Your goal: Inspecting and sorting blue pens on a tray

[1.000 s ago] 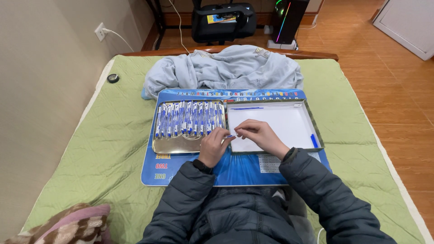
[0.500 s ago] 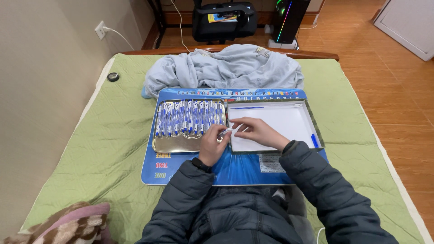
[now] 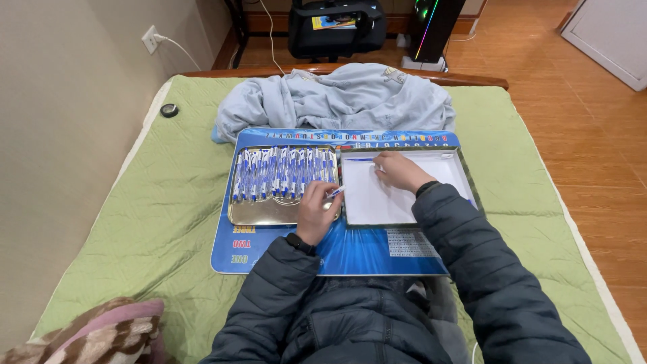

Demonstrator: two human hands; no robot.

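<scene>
My left hand [image 3: 315, 207] is shut on a blue-and-white pen [image 3: 334, 192] at the near right corner of a metal tray [image 3: 263, 212] that holds a row of several like pens [image 3: 283, 172]. My right hand [image 3: 401, 170] rests in the far left part of a white-lined tray [image 3: 377, 202]. Its curled fingertips sit at the end of a blue pen [image 3: 360, 160] lying there. I cannot tell whether those fingers pinch anything. Both trays stand side by side on a blue printed mat [image 3: 350, 253].
The mat lies on a bed with a green quilt [image 3: 175, 202]. A crumpled pale blue jacket [image 3: 337, 98] lies beyond the trays, a small black round object [image 3: 169, 110] at the far left edge, a pink-brown blanket [image 3: 101, 334] near left. A wall runs along the left.
My hands were together at the seam between the trays. The right hand has moved away to the far left of the white tray; the left hand stays put with a pen.
</scene>
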